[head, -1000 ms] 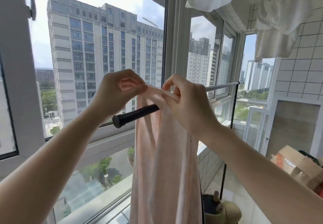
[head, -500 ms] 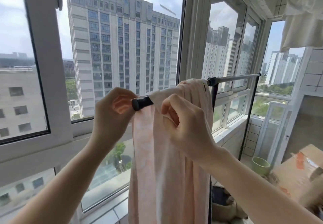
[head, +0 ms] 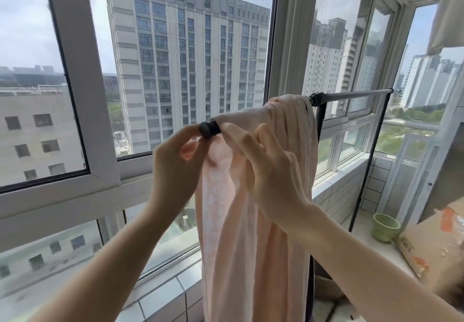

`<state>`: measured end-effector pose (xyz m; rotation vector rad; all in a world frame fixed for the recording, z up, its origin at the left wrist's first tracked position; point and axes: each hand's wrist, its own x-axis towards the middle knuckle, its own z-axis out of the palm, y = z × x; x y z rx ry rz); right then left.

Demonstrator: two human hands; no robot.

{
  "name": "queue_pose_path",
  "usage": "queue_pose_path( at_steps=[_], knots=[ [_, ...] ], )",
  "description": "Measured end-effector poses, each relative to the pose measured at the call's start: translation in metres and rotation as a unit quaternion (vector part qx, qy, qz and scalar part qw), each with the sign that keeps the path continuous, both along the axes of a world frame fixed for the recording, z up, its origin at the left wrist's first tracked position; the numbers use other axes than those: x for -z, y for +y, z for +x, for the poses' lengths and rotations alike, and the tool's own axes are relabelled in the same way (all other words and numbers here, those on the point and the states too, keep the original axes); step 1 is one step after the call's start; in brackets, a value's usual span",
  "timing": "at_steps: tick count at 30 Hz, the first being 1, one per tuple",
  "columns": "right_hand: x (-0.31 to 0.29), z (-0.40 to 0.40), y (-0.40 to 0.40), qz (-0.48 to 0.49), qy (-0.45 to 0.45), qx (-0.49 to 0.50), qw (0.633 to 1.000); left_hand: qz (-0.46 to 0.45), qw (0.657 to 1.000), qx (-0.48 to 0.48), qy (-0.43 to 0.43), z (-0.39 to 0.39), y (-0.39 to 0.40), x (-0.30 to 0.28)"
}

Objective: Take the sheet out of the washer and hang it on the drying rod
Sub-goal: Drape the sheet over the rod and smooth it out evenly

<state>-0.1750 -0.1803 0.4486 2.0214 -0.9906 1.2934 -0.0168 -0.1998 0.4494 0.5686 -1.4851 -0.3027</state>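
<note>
We see both hands up at the near end of the drying rod (head: 351, 94). The left hand (head: 173, 168) has its grip curled in, thumb and fingertips pinching the pink sheet (head: 251, 221) just under the black end cap (head: 209, 129) of the rod; the fingertips sit right at the cap, and we cannot tell if they touch it. The right hand (head: 268, 171) has a narrow grip: thumb and forefinger pinch the sheet's edge on top of the rod just beside the cap, other fingers loosely bent against the cloth.

The sheet is draped over the rod's near end, bunched into folds on top, covering the rod from the cap up to a black joint. It hangs straight down in long vertical folds below the lower frame edge. Pale pink, faint mottled pattern, looks thin. Beyond the joint the rod is bare metal running to the far upright.

Window (head: 75, 95) on the left, tall building (head: 188, 57) outside. Tiled sill (head: 163, 296) below. Green pot (head: 385, 227) on the right ledge, beside a cardboard box (head: 437, 241). White cloth (head: 449, 15) hangs top right.
</note>
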Motion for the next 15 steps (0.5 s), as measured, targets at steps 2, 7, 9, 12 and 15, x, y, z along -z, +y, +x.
queue_pose_path(
  at_steps=[2,7,9,12,15],
  knots=[
    [0.0,-0.006,-0.007,-0.023,-0.006,0.026,0.999,0.023,1.0,0.01,-0.007,-0.004,-0.005,-0.005],
    [0.014,-0.02,-0.009,-0.022,-0.022,0.038,0.999,0.075,0.996,0.026,0.029,-0.011,-0.007,0.006],
    [0.027,-0.015,-0.001,-0.013,-0.02,0.01,1.0,0.083,0.995,0.037,0.027,-0.014,-0.003,0.019],
    [0.048,-0.002,0.007,0.069,-0.114,-0.054,0.99,0.126,0.99,0.058,0.017,-0.019,0.001,0.044],
    [0.069,0.003,0.008,0.155,-0.219,-0.088,0.959,0.167,0.984,0.056,0.009,-0.02,0.003,0.074]
  ],
)
